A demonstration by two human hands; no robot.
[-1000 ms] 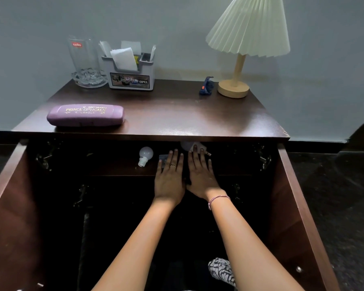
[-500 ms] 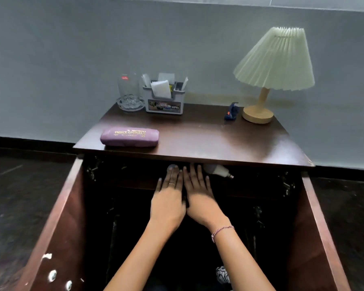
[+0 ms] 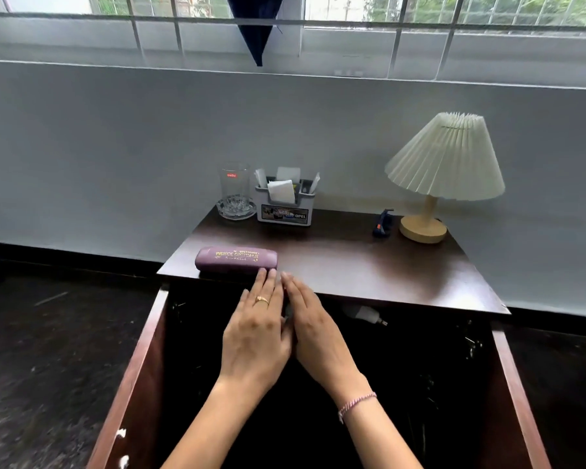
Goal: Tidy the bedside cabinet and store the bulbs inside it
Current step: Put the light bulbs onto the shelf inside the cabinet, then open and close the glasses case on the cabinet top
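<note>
**Both hands flat and empty at the open cabinet front; one bulb visible inside**

Left hand (image 3: 256, 336) and right hand (image 3: 318, 336) are side by side, palms down, fingers straight and extended, thumbs touching or nearly so. Neither hand grips anything. Left hand wears a ring; right wrist wears a thin pink bracelet (image 3: 356, 402). Fingertips reach the near edge of the cabinet top, in front of the dark opening.

Bulb (image 3: 364, 314): white, lying on its side inside the cabinet, just under the top panel, right of the right hand, metal base pointing right. No other bulb can be made out; interior is dark.

Cabinet (image 3: 403, 286): dark brown wood. Both doors open, left door (image 3: 132, 384) and right door (image 3: 518, 394) swung toward the camera.

On top, near left: purple spectacle case (image 3: 236, 259) with gold lettering, just beyond the left fingertips. Far left: clear glass (image 3: 234, 191) standing in a glass dish. Beside it, right: grey organiser box (image 3: 285, 211) holding papers. Far right: lamp (image 3: 444, 170) with pleated cream shade and wooden base; small blue object (image 3: 383, 223) just left of that base.
</note>
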